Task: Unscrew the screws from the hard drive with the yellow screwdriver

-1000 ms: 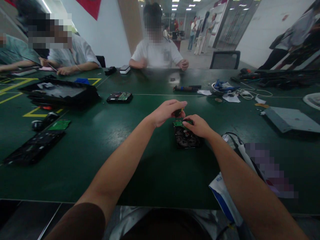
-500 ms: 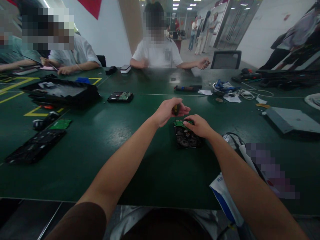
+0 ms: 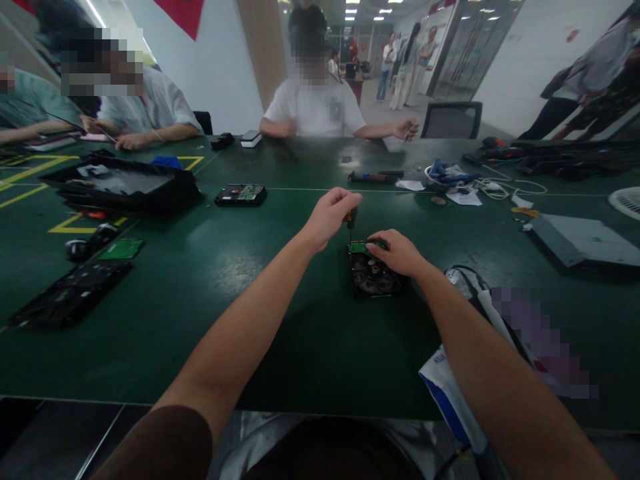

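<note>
In front of me a black hard drive [image 3: 376, 279] lies flat on the green table, with a green circuit board [image 3: 357, 247] along its far end. My left hand [image 3: 331, 215] is closed around the handle of a screwdriver [image 3: 352, 219]. The tool points straight down and its tip meets the far left corner of the drive, though I cannot make out a screw there. My right hand [image 3: 397, 253] grips the far right side of the drive, thumb over the circuit board. Its fingertips partly hide the board.
Left are a black tray [image 3: 175, 187], a loose green board [image 3: 121, 249] and a black casing [image 3: 73, 293]. Another drive [image 3: 241, 194] lies farther back. A grey metal box [image 3: 587, 243] and a blue-white bag [image 3: 445, 387] are on my right. People sit across the table.
My left fingers, spread around the screwdriver handle before, have curled in and the hand has turned slightly. The right hand and hard drive have stayed put.
</note>
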Available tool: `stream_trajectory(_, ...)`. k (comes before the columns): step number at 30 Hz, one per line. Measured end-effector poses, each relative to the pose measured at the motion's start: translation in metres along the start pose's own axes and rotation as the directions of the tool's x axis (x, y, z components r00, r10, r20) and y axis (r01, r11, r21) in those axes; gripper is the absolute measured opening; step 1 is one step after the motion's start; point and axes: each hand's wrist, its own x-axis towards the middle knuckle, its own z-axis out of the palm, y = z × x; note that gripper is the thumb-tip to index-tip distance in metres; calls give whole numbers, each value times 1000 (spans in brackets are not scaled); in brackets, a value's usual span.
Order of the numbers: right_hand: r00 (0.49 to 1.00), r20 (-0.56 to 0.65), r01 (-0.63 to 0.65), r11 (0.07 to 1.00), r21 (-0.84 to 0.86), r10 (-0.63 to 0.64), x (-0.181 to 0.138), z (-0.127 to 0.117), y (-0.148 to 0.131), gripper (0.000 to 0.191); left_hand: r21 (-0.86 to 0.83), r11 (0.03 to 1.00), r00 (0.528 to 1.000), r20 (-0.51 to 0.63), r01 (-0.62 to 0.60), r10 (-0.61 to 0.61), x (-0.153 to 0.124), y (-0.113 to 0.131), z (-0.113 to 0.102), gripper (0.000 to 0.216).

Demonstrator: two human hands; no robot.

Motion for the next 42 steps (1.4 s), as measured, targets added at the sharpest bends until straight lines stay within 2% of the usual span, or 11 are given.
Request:
stream_trajectory(4, 1000, 3, 6, 1000, -1, -6, 0, 0, 0, 31, -1, 1000, 999, 26, 24, -24, 1, 2, -5, 23)
stream_trajectory(9, 1000, 3, -9, 1000, -3, 9, 1, 1, 2, 32, -83, 986, 985, 114, 142, -132, 0, 2, -5, 26)
stream_trajectory(12, 1000, 7, -5, 1000, -4, 5, 1, 2, 2, 33, -138, 975, 976, 158, 174, -152, -2, 1, -4, 31)
stream_trajectory(17, 1000, 4, -9, 1000, 2, 9, 1, 1, 2, 34, -101, 982, 980, 140, 158, -143, 1, -2, -5, 30)
stream_trajectory(21, 1000, 5, 5, 1000, 2, -5, 1, 0, 0, 32, 20, 997, 993, 91, 76, -77, 3, -3, -7, 27)
stream_trajectory(24, 1000, 2, 12, 1000, -3, -12, 0, 1, 0, 30, 59, 998, 993, 109, 28, -34, 2, -1, -7, 27)
stream_trajectory(33, 1000, -2, -13, 1000, -28, 13, 1, 2, 1, 31, -71, 988, 969, 218, 136, -117, -7, 4, 5, 25)
stream_trajectory(40, 1000, 7, 7, 1000, -19, -7, 2, 2, 1, 30, 74, 997, 990, 143, -9, -2, -5, 7, 4, 23)
stream_trajectory(42, 1000, 6, 8, 1000, -11, -8, 2, 2, 1, 29, 92, 996, 991, 131, -11, -1, -5, 8, 3, 20)
